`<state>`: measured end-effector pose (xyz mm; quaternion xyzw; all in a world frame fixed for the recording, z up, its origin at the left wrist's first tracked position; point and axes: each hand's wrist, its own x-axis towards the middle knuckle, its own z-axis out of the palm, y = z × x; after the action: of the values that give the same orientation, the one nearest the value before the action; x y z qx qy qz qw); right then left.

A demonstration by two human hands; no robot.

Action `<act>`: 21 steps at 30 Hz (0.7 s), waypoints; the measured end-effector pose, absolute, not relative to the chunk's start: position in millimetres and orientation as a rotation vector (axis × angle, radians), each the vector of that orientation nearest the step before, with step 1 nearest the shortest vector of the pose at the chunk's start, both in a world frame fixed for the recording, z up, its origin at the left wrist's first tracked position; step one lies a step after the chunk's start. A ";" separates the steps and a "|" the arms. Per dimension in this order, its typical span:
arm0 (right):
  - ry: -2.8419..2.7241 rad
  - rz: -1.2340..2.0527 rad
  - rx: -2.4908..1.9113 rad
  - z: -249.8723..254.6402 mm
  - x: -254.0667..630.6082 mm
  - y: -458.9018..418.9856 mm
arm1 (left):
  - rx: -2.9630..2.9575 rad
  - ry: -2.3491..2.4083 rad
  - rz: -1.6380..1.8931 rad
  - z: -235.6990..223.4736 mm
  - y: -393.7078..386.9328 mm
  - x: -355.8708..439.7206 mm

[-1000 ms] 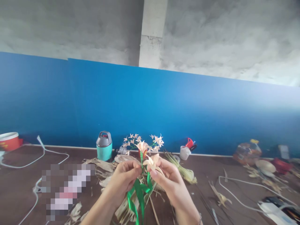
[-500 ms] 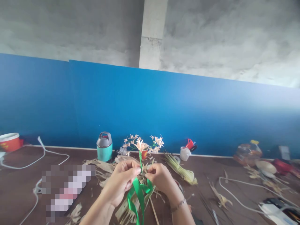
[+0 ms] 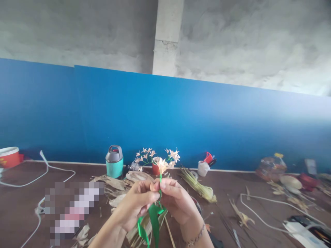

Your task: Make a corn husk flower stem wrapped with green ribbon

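Specimen: a pale, star-shaped flower (image 3: pixel 161 166) is standing upright on a thin green stem (image 3: pixel 160 177), just above both hands, at the near middle of the scene.

Grip: the left hand (image 3: pixel 137 201) is pinching narrowly at the stem with thumb and forefinger. The right hand (image 3: pixel 178 199) is closing on the same stem from the right, its thumb lying just beside the left fingertips. Both grips are narrow; which fingers are bearing the load cannot be told. A glossy green ribbon (image 3: pixel 154 224) is hanging in loops below the hands; its upper end is being hidden by them.

Surroundings: small flower sprays (image 3: pixel 175 155) are showing beyond, near a red cup (image 3: pixel 155 169). Dry husks (image 3: pixel 113 182) are lying to the left, and a bundle of pale strands (image 3: pixel 199 186) is lying to the right, on the brown table (image 3: pixel 227 182).

Handling (judged): the flower is probably weighing very little. The petals are looking thin, papery and easily creased, so fingers are best keeping off them. The stem is seeming slim and fairly stiff, perhaps bending under side pressure; it is offering the safest hold, close under the bloom. The ribbon is appearing soft, limp and somewhat slippery, calling for a flat fingertip pinch and light tension.
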<state>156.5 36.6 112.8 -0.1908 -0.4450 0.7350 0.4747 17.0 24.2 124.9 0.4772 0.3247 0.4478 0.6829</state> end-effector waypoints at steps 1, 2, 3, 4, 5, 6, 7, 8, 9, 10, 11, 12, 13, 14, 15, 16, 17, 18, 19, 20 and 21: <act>-1.085 1.819 -0.445 112.2 157.2 37.3 | 1.088 0.724 0.987 125.8 23.5 16.9; -1.083 1.826 -0.436 112.0 157.5 37.8 | 1.110 0.725 0.973 126.8 23.0 16.5; -1.080 1.824 -0.437 112.1 157.5 38.0 | 1.136 0.732 0.964 127.5 22.8 15.9; -1.075 1.817 -0.444 112.4 157.2 38.0 | 1.165 0.750 0.959 128.0 22.9 15.1; -1.067 1.807 -0.454 112.8 156.7 37.9 | 1.197 0.778 0.958 128.1 23.3 14.4; -1.058 1.798 -0.464 113.1 156.0 37.8 | 1.233 0.812 0.957 127.9 23.8 13.9; -1.046 1.793 -0.479 113.2 155.4 37.9 | 1.273 0.849 0.962 127.5 24.4 13.7; -1.031 1.784 -0.498 113.1 154.8 38.1 | 1.309 0.890 0.975 126.9 25.0 14.0; -1.015 1.772 -0.524 112.7 154.3 38.5 | 1.340 0.928 0.993 126.2 25.4 14.7; -0.996 1.757 -0.552 112.2 153.8 39.1 | 1.366 0.960 1.020 125.7 25.5 15.9; -0.976 1.741 -0.579 111.6 153.3 39.7 | 1.387 0.982 1.052 125.3 25.3 17.5; -0.959 1.727 -0.601 111.0 152.7 40.3 | 1.400 1.002 1.088 125.1 24.7 19.3; -0.944 1.716 -0.618 110.6 152.0 40.8 | 1.404 1.021 1.120 125.2 24.0 21.1; -0.935 1.705 -0.631 110.4 151.3 41.2 | 1.399 1.040 1.143 125.4 23.1 22.8; -0.931 1.694 -0.640 110.5 150.6 41.3 | 1.387 1.060 1.161 125.8 22.3 24.2; -0.932 1.680 -0.645 110.7 149.9 41.2 | 1.369 1.076 1.170 126.1 21.7 25.3; -0.939 1.668 -0.649 111.1 149.4 41.1 | 1.347 1.089 1.169 126.5 21.5 25.9; -0.949 1.658 -0.652 111.5 149.0 40.9 | 1.326 1.096 1.160 126.8 21.6 26.1; -0.960 1.652 -0.653 111.8 148.8 40.9 | 1.309 1.097 1.146 127.0 22.1 26.0; -0.972 1.650 -0.654 111.9 148.8 40.9 | 1.298 1.093 1.131 127.0 22.8 25.7; -0.982 1.649 -0.655 111.9 148.9 41.0 | 1.289 1.088 1.117 126.9 23.7 25.4</act>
<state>148.9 41.0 111.9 -0.2741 -0.4109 0.6905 0.5285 25.4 23.7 126.9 0.5402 0.4560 0.4678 0.5304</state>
